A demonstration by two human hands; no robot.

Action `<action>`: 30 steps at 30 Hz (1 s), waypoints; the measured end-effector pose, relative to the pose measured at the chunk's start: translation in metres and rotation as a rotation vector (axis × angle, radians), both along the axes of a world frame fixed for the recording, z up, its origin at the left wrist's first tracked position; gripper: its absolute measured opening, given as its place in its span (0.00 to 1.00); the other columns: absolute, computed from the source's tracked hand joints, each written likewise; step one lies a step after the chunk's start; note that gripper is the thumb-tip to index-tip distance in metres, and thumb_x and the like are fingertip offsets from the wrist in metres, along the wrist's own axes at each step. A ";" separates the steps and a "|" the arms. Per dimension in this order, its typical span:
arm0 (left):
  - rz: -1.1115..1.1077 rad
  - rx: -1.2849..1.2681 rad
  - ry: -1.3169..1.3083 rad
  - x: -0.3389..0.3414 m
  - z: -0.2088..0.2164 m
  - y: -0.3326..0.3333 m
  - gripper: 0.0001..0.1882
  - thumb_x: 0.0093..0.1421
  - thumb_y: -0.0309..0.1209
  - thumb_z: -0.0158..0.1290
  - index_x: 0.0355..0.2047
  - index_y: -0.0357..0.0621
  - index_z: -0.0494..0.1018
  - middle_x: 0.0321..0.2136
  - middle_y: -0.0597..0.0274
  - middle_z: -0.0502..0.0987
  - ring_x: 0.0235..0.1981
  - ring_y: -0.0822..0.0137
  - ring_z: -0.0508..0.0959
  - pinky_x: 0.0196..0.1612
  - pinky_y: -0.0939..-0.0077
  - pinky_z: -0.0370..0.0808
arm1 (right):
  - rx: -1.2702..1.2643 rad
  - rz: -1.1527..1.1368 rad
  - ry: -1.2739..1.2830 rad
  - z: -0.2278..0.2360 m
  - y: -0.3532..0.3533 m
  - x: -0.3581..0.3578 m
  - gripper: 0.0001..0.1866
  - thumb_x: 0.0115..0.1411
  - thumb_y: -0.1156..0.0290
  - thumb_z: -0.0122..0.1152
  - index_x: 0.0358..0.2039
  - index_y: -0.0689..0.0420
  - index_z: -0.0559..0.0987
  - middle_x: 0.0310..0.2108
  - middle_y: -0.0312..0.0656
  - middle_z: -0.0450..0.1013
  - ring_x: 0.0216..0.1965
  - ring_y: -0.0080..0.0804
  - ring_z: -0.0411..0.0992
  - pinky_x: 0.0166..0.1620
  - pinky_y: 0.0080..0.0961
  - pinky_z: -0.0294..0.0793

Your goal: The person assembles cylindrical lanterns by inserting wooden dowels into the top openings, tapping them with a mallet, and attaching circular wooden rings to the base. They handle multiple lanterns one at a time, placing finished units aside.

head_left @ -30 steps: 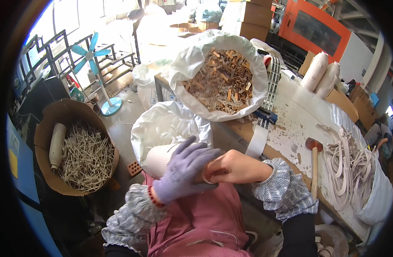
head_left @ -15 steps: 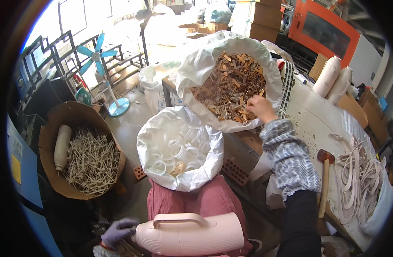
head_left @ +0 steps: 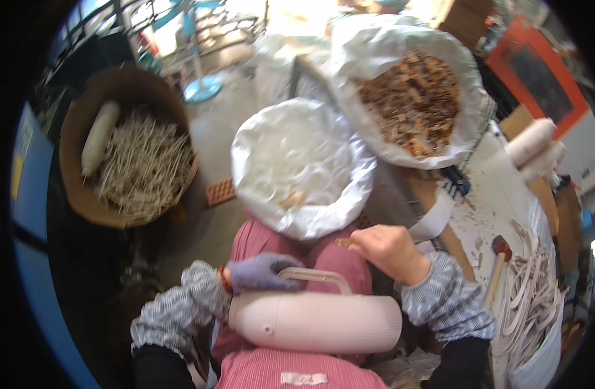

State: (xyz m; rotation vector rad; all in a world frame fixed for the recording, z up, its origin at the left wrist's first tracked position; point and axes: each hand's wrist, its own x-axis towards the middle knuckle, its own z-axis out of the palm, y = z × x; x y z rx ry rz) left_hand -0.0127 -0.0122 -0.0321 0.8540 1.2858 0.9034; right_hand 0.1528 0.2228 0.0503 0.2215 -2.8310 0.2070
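Observation:
Across my lap lies a pale pink thermos jug shell (head_left: 323,321), its handle on the side away from me and a small hole near its left end. My left hand (head_left: 264,272), in a purple-grey glove, is closed around the left end of the handle. Above the jug's right part my bare right hand (head_left: 391,251) pinches a small flat brownish strip (head_left: 343,242), apart from the jug. Beyond my knees a white sack (head_left: 245,201) holds clear plastic rings. Farther right, a larger white sack (head_left: 359,48) is filled with similar small brown and orange pieces.
At the left stands a cardboard box (head_left: 73,188) of thin pale sprues with one jug shell. The right-hand table (head_left: 485,207) carries a mallet (head_left: 498,262), a heap of pale straps (head_left: 528,292) and two pink jugs (head_left: 534,146). A perforated brick (head_left: 219,192) lies by the ring sack.
My right hand has come back from the large sack to the jug with a small strip. My left hand has moved from the jug's end onto its handle; the jug has rolled, and the view has shifted.

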 end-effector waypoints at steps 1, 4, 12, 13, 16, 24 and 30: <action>-0.040 0.037 -0.007 -0.003 -0.008 0.001 0.28 0.57 0.40 0.62 0.54 0.39 0.70 0.43 0.62 0.78 0.42 0.73 0.75 0.48 0.77 0.73 | -0.071 0.055 0.066 -0.011 -0.020 0.002 0.11 0.46 0.68 0.70 0.28 0.55 0.78 0.26 0.38 0.74 0.28 0.36 0.75 0.31 0.29 0.76; -0.037 -0.133 -0.071 -0.009 0.004 -0.007 0.28 0.56 0.39 0.63 0.54 0.41 0.72 0.37 0.68 0.78 0.33 0.79 0.73 0.36 0.83 0.71 | -0.128 0.092 0.115 -0.033 -0.061 0.000 0.11 0.45 0.69 0.70 0.28 0.56 0.78 0.26 0.35 0.70 0.31 0.32 0.70 0.31 0.27 0.74; 0.022 -0.143 -0.103 -0.005 0.004 -0.013 0.25 0.55 0.37 0.63 0.53 0.43 0.74 0.31 0.73 0.78 0.23 0.84 0.69 0.25 0.88 0.66 | -0.059 0.177 0.074 -0.060 -0.076 0.002 0.10 0.46 0.67 0.67 0.26 0.55 0.74 0.23 0.35 0.63 0.27 0.31 0.65 0.29 0.28 0.66; 0.013 -0.152 -0.102 -0.006 0.004 -0.012 0.26 0.56 0.38 0.63 0.53 0.42 0.74 0.32 0.72 0.78 0.25 0.83 0.70 0.27 0.87 0.67 | -0.049 0.178 0.067 -0.059 -0.076 0.002 0.10 0.46 0.67 0.67 0.27 0.55 0.76 0.23 0.35 0.64 0.27 0.31 0.65 0.29 0.27 0.67; -0.021 -0.168 -0.065 -0.008 0.003 -0.007 0.27 0.57 0.40 0.62 0.53 0.41 0.74 0.32 0.72 0.77 0.27 0.82 0.70 0.29 0.86 0.68 | -0.041 0.178 0.037 -0.057 -0.074 0.004 0.10 0.48 0.67 0.66 0.28 0.56 0.76 0.23 0.35 0.64 0.27 0.31 0.65 0.28 0.27 0.67; 0.075 -0.092 0.036 0.006 0.002 0.006 0.20 0.58 0.42 0.61 0.40 0.37 0.77 0.31 0.63 0.80 0.31 0.76 0.76 0.37 0.79 0.73 | 0.100 -0.029 0.231 -0.022 0.032 -0.051 0.04 0.52 0.70 0.60 0.26 0.56 0.75 0.23 0.42 0.67 0.29 0.39 0.69 0.31 0.35 0.73; -0.068 0.366 0.576 -0.001 0.057 -0.007 0.23 0.51 0.47 0.65 0.39 0.41 0.79 0.31 0.54 0.79 0.34 0.58 0.80 0.39 0.67 0.76 | 0.277 -0.917 -0.128 0.017 0.195 -0.085 0.08 0.51 0.70 0.63 0.30 0.61 0.83 0.33 0.53 0.76 0.38 0.49 0.77 0.41 0.42 0.76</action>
